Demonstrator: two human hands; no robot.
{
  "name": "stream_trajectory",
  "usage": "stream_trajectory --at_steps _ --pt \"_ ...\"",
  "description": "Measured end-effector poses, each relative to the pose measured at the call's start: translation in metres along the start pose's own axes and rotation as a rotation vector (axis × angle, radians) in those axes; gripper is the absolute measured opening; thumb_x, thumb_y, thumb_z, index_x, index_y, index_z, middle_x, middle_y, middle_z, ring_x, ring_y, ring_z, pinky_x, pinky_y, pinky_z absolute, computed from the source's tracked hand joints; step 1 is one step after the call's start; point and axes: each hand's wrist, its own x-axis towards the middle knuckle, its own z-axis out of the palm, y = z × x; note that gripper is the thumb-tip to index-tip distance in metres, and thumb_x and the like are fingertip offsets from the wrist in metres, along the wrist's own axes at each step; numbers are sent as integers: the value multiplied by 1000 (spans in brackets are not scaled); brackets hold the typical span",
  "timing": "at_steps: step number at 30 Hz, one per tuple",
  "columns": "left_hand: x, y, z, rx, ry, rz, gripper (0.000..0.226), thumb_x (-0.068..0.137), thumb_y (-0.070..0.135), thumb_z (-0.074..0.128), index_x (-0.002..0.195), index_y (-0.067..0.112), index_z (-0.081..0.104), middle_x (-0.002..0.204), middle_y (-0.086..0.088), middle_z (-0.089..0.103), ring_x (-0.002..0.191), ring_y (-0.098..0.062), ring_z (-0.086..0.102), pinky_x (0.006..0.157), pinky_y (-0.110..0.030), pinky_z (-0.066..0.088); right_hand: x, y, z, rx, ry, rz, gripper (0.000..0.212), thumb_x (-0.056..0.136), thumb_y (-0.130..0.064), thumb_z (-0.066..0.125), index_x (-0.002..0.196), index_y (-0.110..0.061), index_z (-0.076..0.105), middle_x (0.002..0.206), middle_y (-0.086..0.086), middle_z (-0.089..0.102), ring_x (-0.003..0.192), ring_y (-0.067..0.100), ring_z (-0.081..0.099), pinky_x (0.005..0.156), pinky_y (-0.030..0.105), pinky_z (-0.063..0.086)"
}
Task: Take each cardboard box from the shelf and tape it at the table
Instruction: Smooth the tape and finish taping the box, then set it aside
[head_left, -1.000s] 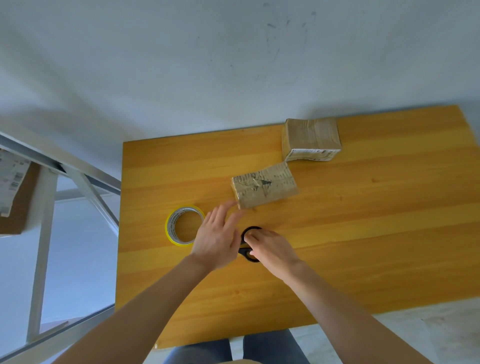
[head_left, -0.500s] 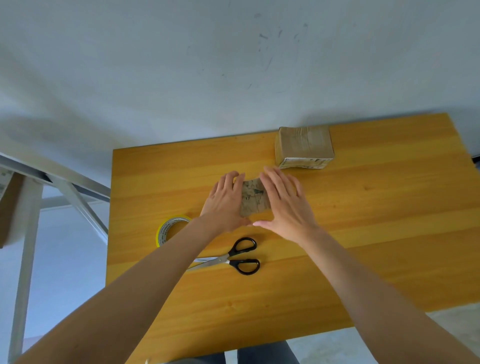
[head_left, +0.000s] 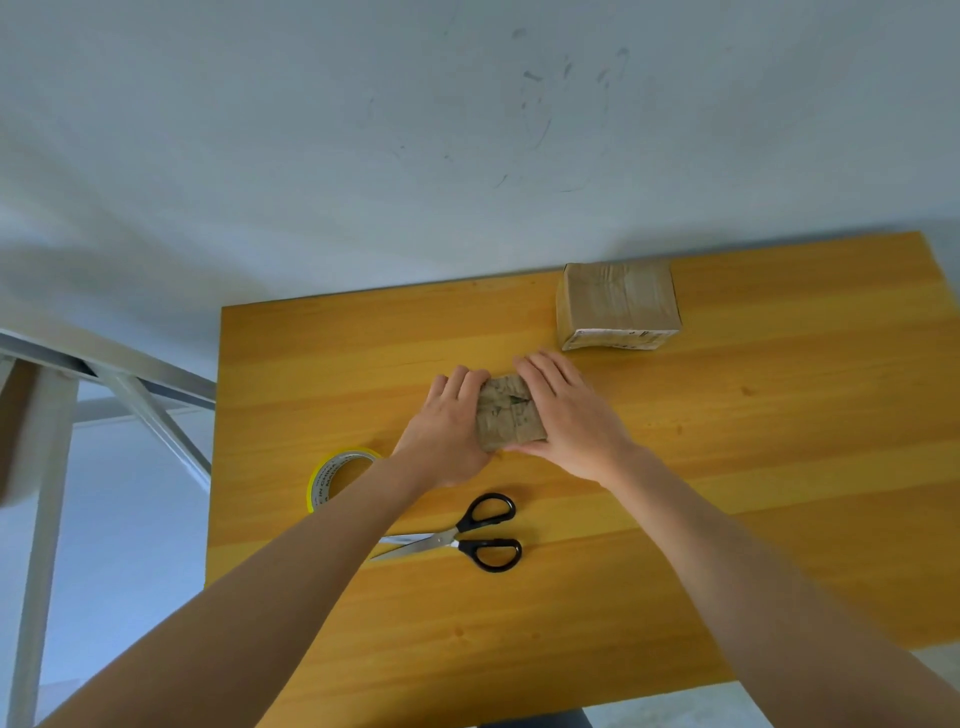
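Note:
A small worn cardboard box (head_left: 506, 413) lies in the middle of the yellow wooden table (head_left: 727, 493). My left hand (head_left: 449, 431) presses against its left end and my right hand (head_left: 569, 415) covers its right end, so both hands grip it between them. A second, larger cardboard box (head_left: 618, 304) with tape over its top stands at the table's far edge, apart from my hands. A yellow-edged roll of tape (head_left: 332, 475) lies left of my left forearm, partly hidden by it. Black-handled scissors (head_left: 467, 535) lie shut on the table below my hands.
A grey metal shelf frame (head_left: 130, 389) stands to the left of the table, with a blurred brown shape on it at the far left edge. A pale wall rises behind the table. The right half of the table holds only bare wood.
My right hand let go of the scissors, which now lie on the table. Both hands moved up to the small box and closed on its two ends, turning it.

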Motion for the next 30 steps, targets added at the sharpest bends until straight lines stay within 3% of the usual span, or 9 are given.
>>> stream_trajectory --at_steps 4,7,9,12,15,17,20,24,30 --pt "-5 1 16 -265 140 -78 77 74 17 77 135 3 34 130 -11 32 114 -27 42 92 -32 43 4 -2 1 46 -1 38 113 72 -60 73 154 -8 15 160 7 20 150 26 7 119 43 18" --pt "-5 -1 21 -380 170 -124 82 72 12 80 136 1 29 129 -8 31 110 -14 40 85 -12 39 1 0 4 42 22 74 116 71 -67 68 156 -18 4 164 4 3 150 30 -5 120 49 9" --pt "-5 1 22 -443 182 -151 84 73 11 80 137 2 26 124 -2 30 106 -7 36 80 -2 36 -7 0 11 89 68 163 114 71 -67 66 154 -28 -2 164 3 -1 149 35 2 114 53 23" --pt "-5 6 26 -551 236 -183 86 72 3 78 139 5 24 122 0 29 106 -6 37 82 -4 39 -10 -4 18 184 89 209 114 74 -55 71 153 -29 -6 163 0 -6 148 35 16 94 47 51" --pt "-2 9 20 -617 212 -221 101 69 5 82 146 16 17 126 1 27 107 -3 34 83 -4 38 -3 -2 14 260 80 185 119 72 -52 74 154 -25 -8 163 -1 -12 148 24 14 107 48 42" --pt "-2 12 15 -660 168 -248 114 68 8 84 151 23 7 133 0 24 114 -5 32 89 -9 35 -2 -3 7 417 86 232 128 68 -46 81 155 -22 -9 163 -2 -14 146 8 4 111 35 31" --pt "-6 20 13 -803 199 -329 127 66 3 84 152 29 -7 140 7 21 129 -11 32 102 -30 43 -7 -10 4 652 171 397 136 59 -40 89 156 -16 -2 164 2 7 147 8 9 110 26 23" --pt "-11 29 22 -1092 315 -588 112 72 -5 77 151 31 7 149 4 37 133 -15 42 101 -32 45 -20 -18 21 806 352 570 108 61 -38 90 148 -12 31 138 1 52 128 15 48 100 24 44" --pt "-15 26 40 -1078 294 -603 88 80 -12 60 147 28 18 135 3 49 121 -11 49 100 -32 46 -25 -21 29 925 349 560 97 70 -23 88 148 -12 31 126 -11 53 109 -12 43 83 -5 34"
